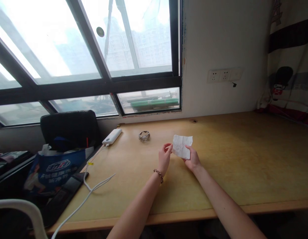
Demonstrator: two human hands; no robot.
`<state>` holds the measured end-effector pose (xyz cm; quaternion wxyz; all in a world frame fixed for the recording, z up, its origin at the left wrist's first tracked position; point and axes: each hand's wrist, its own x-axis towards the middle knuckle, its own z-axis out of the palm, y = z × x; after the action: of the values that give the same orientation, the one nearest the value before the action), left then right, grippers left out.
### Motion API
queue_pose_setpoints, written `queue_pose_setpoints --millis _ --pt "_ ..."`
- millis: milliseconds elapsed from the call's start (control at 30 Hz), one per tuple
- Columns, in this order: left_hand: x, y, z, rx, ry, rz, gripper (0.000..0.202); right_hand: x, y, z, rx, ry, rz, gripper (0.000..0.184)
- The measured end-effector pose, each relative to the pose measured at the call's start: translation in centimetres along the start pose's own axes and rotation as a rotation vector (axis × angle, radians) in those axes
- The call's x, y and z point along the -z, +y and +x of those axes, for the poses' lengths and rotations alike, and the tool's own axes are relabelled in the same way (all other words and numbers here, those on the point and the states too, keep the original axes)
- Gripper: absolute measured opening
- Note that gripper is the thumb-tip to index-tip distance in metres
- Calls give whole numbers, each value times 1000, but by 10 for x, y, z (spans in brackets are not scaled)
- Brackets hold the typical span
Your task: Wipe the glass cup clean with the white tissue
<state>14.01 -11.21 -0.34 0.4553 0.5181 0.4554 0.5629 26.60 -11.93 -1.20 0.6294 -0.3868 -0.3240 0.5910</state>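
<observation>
A creased white tissue [181, 146], roughly square, is held up over the wooden table [233, 159]. My right hand [193, 160] grips its lower right side, with the thumb lying across the front and the fingers behind. At the tissue's left edge, the fingers of my left hand [165, 155] are pinched together on it. A beaded bracelet [158, 175] circles my left wrist. Farther back on the table stands a small round, silvery, patterned dish-like object [144, 136], apart from both hands.
A white power bank [112, 136] lies at the table's left edge, with a white cable [89, 189] trailing toward the front. Left of the table are a black chair [70, 127] and a blue bag [59, 167]. Window and wall sockets [224, 75] are behind; a curtain [290, 66] hangs right.
</observation>
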Motion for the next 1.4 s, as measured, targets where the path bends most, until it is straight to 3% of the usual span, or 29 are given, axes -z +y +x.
queue_pose_setpoints --millis 133,233,367,533,633,800,867,967,1167,1300,1400 --pt "2 -9 3 166 -106 -92 41 -3 -3 -5 -26 -38 8 31" --pt "3 -13 5 184 -130 -130 37 -2 0 -6 -39 -33 81 27" --pt "7 -16 11 156 -65 -43 31 3 13 2 -12 91 62 29" --pt "18 -18 20 144 -85 52 28 13 23 12 70 253 -61 25" --pt "38 -18 32 69 3 261 27 17 21 14 91 330 -100 23" --pt "88 -19 65 -192 386 865 36 13 20 10 61 336 -90 22" --pt "104 -24 78 -213 413 996 44 11 21 8 40 320 -107 24" --pt "118 -34 94 -162 340 1073 42 8 22 6 6 302 -157 27" --pt "123 -45 101 -205 295 1085 31 6 19 5 -39 273 -133 26" --pt "120 -39 94 -240 301 1091 21 5 17 4 -34 249 -72 25" --pt "110 -31 85 -356 291 1083 16 4 16 3 -22 232 -24 24"
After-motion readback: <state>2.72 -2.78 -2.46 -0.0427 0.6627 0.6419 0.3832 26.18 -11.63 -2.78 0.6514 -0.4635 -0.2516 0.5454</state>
